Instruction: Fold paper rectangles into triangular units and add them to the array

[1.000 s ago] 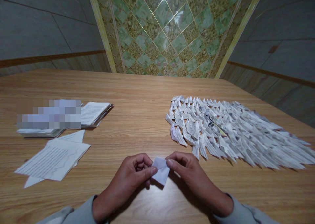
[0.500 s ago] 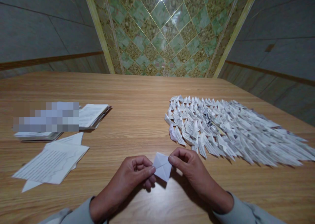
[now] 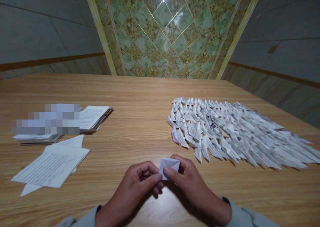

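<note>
A small folded piece of white paper sits between my hands just above the table. My left hand pinches its left corner between thumb and curled fingers. My right hand holds its lower right side, with the thumb pressed on the front. The paper's lower part is hidden behind my thumbs. Many small folded paper pieces printed with text lie in overlapping rows to the right, beyond my right hand and apart from it.
A light wooden table runs to a tiled wall. Loose printed sheets lie at the left, and behind them is a stack of printed pages, partly covered by a pixelated patch.
The white paper has turned and now looks flatter and more closed, with its point no longer hanging downward. My hands have come closer together around it.
</note>
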`<state>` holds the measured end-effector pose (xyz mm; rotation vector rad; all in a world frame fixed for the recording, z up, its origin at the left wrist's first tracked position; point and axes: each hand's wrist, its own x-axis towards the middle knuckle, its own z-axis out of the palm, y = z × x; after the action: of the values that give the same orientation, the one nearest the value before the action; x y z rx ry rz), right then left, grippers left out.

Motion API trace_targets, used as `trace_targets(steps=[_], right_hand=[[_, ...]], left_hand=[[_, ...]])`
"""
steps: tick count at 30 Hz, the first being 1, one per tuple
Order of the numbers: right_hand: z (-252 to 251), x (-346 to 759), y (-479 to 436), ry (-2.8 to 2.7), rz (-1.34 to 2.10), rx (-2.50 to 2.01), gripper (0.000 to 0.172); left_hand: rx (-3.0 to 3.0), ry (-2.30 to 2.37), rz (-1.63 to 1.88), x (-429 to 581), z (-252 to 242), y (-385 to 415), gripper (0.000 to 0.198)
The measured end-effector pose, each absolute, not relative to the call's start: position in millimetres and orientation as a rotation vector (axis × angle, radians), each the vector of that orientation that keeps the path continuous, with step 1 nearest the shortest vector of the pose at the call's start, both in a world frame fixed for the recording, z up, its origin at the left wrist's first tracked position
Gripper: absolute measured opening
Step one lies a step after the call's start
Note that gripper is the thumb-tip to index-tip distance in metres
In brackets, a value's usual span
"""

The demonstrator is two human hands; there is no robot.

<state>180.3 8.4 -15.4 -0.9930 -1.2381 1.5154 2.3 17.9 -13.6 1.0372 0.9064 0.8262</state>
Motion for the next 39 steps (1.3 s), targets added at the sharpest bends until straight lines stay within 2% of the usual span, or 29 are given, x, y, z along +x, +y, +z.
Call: trace_targets(steps=[7,10,14,20,22,23,28,31,35,39], right_hand=[[-13,183,11,-1.153,1.601,-0.912,0.041],[-13,183,12,-1.169,1.571,-0.939,0.036],[-13,181,10,-1.222,1.487,-1.067,0.046],[-10,175,9,-1.259,1.466,-1.019,0.026],[-9,178,10,-1.380,1.263,-1.138,0.013],[-9,180,10,-1.476,1.099,-1.202,0.010],[-12,191,14,-1.923,0.315,-1.311,0.022],[-11,193,13,-2.098,0.118,-1.358,0.024],[-9,191,10,-2.256,-0.055,-1.400,0.019],[-13,190,12,-2.356,-0.150,-1.358,0.014]], left_hand=[[0.998,0.808,0.785,0,-13,18,0.040],[0.968,0.845,0.821,0,-12,19,0.041],[0.943,0.895,0.902,1,-10,20,0.040],[1.117,0.887,0.877,0,-18,19,0.031],[1.299,0.978,0.921,-3,-20,19,0.024],[1.418,1.046,0.954,-5,-20,19,0.026],[2.105,1.166,1.165,-13,-14,19,0.044],[2.379,1.049,1.164,-11,-11,17,0.037],[2.608,1.046,1.031,-7,-10,15,0.011],[2.737,1.037,0.846,-8,-14,17,0.022]])
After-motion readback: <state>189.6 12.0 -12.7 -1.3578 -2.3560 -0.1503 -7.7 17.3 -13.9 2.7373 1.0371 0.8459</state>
